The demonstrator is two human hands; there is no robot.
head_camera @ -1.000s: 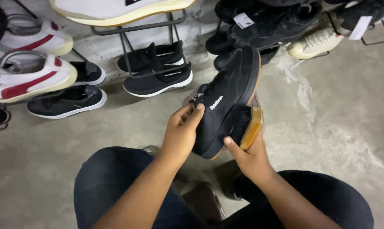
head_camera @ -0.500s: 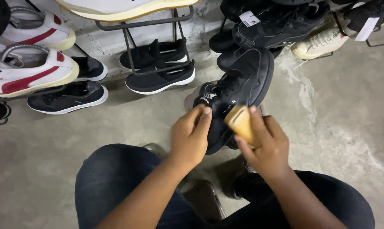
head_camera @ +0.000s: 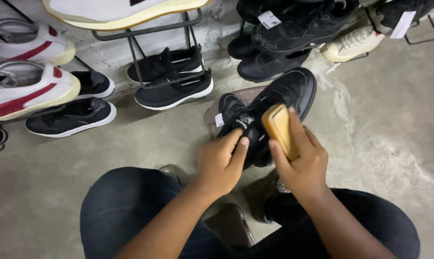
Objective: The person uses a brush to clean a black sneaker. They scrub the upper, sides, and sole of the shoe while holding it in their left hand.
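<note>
At far left, white sneakers with red stripes sit on a wire rack, with black slip-ons on the concrete floor. The left hand grips the heel of 1 black sneaker, apparently steadying it above the knees. Its long axis runs diagonally, toe up-right. The right hand clasps a wooden brush pressed on its side.

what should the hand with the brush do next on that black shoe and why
Probably draw the wooden-backed brush along the upper toward the toe. The right hand presses it near the tongue of the black lace-up shoe, which the left hand steadies at the heel end, so the toe lies unbrushed ahead.
</note>
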